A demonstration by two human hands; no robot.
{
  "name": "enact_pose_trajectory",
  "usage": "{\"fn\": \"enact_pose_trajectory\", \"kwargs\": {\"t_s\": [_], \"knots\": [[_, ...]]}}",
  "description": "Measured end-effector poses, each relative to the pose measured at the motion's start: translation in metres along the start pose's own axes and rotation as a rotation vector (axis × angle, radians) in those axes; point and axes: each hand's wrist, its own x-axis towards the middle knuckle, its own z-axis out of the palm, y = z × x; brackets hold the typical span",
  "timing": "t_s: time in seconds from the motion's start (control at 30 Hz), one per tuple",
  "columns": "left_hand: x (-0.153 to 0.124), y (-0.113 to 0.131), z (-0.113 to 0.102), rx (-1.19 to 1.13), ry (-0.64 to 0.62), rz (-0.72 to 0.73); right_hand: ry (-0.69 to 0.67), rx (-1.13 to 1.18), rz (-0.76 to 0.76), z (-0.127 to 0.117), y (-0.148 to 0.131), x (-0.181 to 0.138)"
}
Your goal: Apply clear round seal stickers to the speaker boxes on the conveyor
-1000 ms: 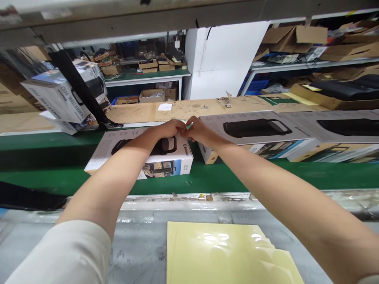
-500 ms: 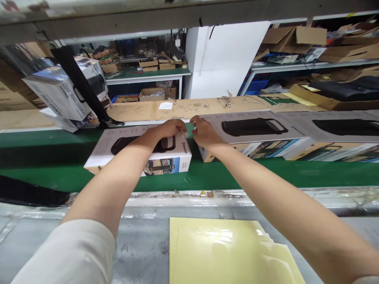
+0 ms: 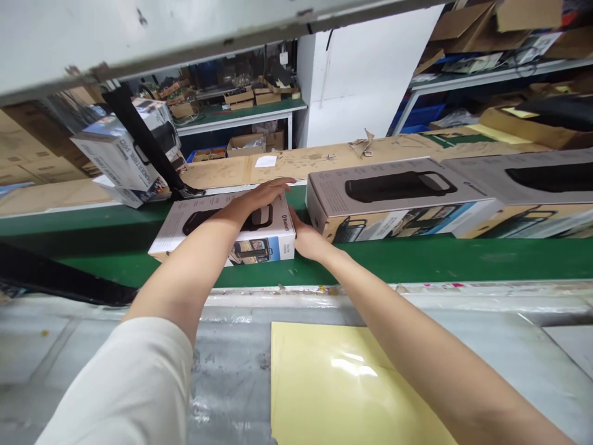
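Note:
A white printed speaker box (image 3: 217,213) lies flat on the green conveyor belt (image 3: 370,253), under my left forearm. My left hand (image 3: 269,193) rests over the top of this box near its far right corner, fingers stretched out and close together. Against the same box's right end is my right hand (image 3: 309,240), its fingers extended along that face and partly hidden. Just right of my right hand, a second speaker box (image 3: 324,194) lies on the belt, a gap separating it from the first.
Another box (image 3: 532,185) follows on the right. Stacked boxes (image 3: 125,154) stand at the back left behind a black post (image 3: 143,142). Yellow sheets (image 3: 333,383) lie on the near bench. A metal beam (image 3: 185,37) crosses overhead.
My right hand has come down and nearer, from the gap between the boxes to the first box's right end. My left hand has flattened over the box top.

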Motion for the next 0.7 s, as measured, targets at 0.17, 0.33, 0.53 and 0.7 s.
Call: {"fn": "enact_pose_trajectory", "kwargs": {"t_s": [0.17,0.33,0.53,0.7], "knots": [[-0.002,0.028,0.009,0.262,-0.020,-0.175,-0.111,-0.091,0.105,-0.007,-0.012,-0.019],[0.010,0.040,0.025,0.237,0.150,-0.304,-0.071,-0.193,-0.071,-0.029,-0.033,-0.121],[-0.034,0.068,0.007,-0.131,0.782,-0.218,0.019,-0.355,-0.119,-0.027,-0.055,-0.295],[-0.166,0.142,0.062,-0.268,0.447,0.053,0.121,-0.354,-0.006,-0.016,-0.037,-0.342]]}}
